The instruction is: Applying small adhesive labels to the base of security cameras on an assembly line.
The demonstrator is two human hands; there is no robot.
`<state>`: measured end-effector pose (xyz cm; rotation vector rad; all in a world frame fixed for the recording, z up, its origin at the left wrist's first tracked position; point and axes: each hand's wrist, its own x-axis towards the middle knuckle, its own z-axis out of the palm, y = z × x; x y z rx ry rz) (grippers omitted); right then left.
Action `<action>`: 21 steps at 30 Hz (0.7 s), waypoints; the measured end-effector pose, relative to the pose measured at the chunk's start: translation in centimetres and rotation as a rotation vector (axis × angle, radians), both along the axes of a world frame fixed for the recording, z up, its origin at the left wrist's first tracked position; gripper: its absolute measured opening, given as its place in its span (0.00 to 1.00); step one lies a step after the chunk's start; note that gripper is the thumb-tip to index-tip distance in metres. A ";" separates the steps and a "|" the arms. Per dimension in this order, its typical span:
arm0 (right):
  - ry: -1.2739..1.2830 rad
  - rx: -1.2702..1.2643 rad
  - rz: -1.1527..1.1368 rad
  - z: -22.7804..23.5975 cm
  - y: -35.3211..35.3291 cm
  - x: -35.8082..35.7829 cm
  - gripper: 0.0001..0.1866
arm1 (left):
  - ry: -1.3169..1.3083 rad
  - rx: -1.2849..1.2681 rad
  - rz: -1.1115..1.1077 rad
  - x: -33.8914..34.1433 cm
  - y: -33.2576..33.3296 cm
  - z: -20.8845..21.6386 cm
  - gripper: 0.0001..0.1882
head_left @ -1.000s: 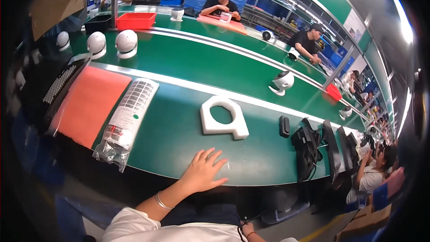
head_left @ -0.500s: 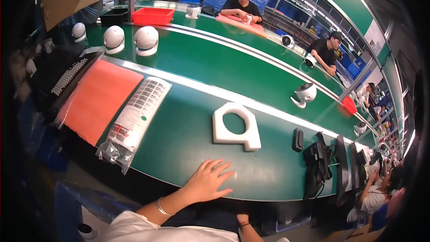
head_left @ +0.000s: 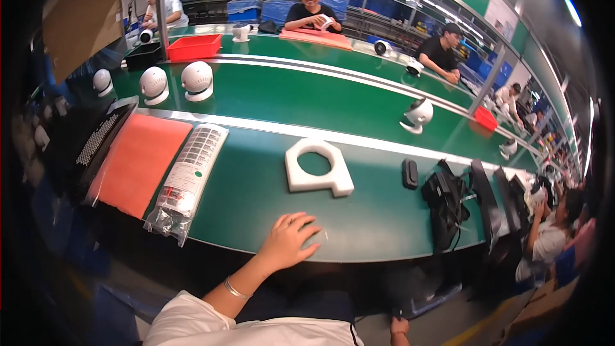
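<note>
My left hand [head_left: 288, 241] rests near the front edge of the green table [head_left: 243, 198], its fingers spread and holding nothing. By its fingertips is a faint, clear glint on the surface, too small to make out. Just beyond the hand lies a white foam piece [head_left: 341, 182] with a large round hole and a stepped corner, apart from the fingers. Low in the picture, below the table edge, my right hand [head_left: 400, 327] hangs beside my body. Its fingers are small and dark there, so I cannot see whether it holds anything.
Left are a salmon-coloured sheet [head_left: 144, 163] and a bagged stack of printed labels [head_left: 186, 182]. Right are a small black block [head_left: 410, 173] and black straps [head_left: 443, 202]. White cameras [head_left: 196, 81] stand on the belt [head_left: 288, 96] beyond. Co-workers sit across it.
My view has shifted, so the table appears moved left. My left hand stays near the table edge, its fingers a little closer together. My right hand has moved outward to the right.
</note>
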<state>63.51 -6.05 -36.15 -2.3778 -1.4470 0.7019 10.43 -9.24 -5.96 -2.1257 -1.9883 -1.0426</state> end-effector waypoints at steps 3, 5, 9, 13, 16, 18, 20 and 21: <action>-0.019 -0.038 0.199 1.1 -0.1 -6.6 0.18 | -0.013 0.022 -0.037 0.7 2.2 -0.5 0.18; 0.158 -0.017 0.274 3.7 -1.0 -11.1 0.19 | -0.039 0.037 -0.033 1.2 2.6 -0.7 0.17; -0.016 -0.528 0.682 12.6 1.7 -11.9 0.22 | -0.094 0.069 0.025 1.1 2.0 -0.5 0.13; -0.329 -1.593 1.213 12.9 7.2 6.0 0.28 | -0.081 0.114 0.002 1.0 2.1 -0.8 0.11; -0.179 -1.091 1.192 36.2 10.9 -5.8 0.17 | -0.183 0.114 0.034 0.6 0.7 -1.6 0.11; -0.259 -0.435 1.211 47.9 8.4 -16.7 0.13 | -0.332 0.179 0.009 0.5 0.4 0.3 0.09; -0.100 0.021 1.288 52.1 8.2 -25.6 0.12 | -0.725 0.192 -0.144 -0.4 -1.9 4.9 0.08; -0.070 0.136 1.367 51.8 10.2 -29.1 0.15 | -1.037 0.179 -0.283 -0.3 -4.2 9.1 0.08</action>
